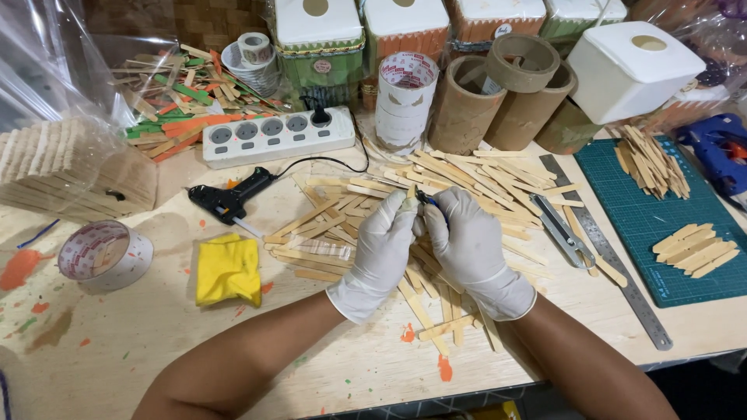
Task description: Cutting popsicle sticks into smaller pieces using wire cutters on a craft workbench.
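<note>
Both hands wear white gloves and meet at the middle of the table. My left hand point(383, 247) pinches the end of a pale wooden craft stick point(410, 199). Held against that stick is a small dark-handled tool point(429, 201), gripped by my right hand point(469, 243); its tip is hidden between the fingers. Beneath and around both hands lies a loose heap of wooden sticks point(467, 177).
A black glue gun point(226, 199), yellow cloth point(228, 269) and tape roll point(104, 254) lie left. A white power strip point(278, 135) and cardboard tubes point(498, 97) stand behind. Right: utility knife point(562, 231), steel ruler point(607, 253), green cutting mat point(661, 218) with sticks, blue glue gun point(720, 152).
</note>
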